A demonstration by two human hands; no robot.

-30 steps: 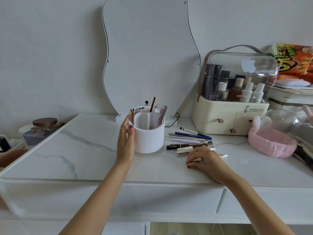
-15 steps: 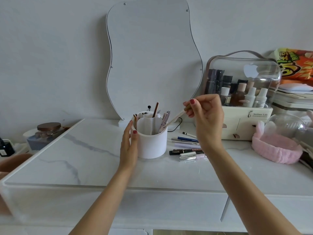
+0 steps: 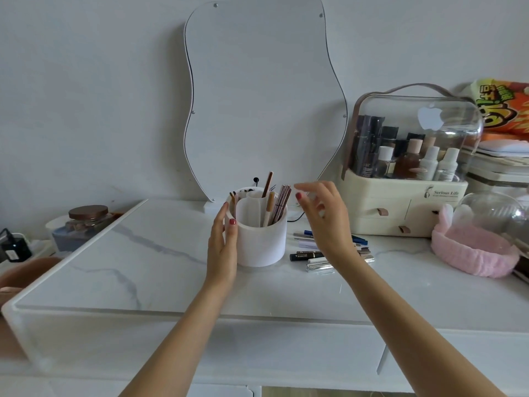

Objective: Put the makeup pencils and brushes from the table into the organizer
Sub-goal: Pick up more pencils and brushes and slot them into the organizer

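From the head view, the white round organizer (image 3: 262, 239) stands mid-table toward the back edge, with pencils and brushes upright in its compartments. The left hand (image 3: 223, 245) rests flat against its left wall, fingers straight and together. The right hand (image 3: 323, 222) hovers just right of the rim, fingers spread and holding nothing. More makeup pencils (image 3: 315, 255) lie on the table (image 3: 143, 270) right of the organizer, partly behind that hand.
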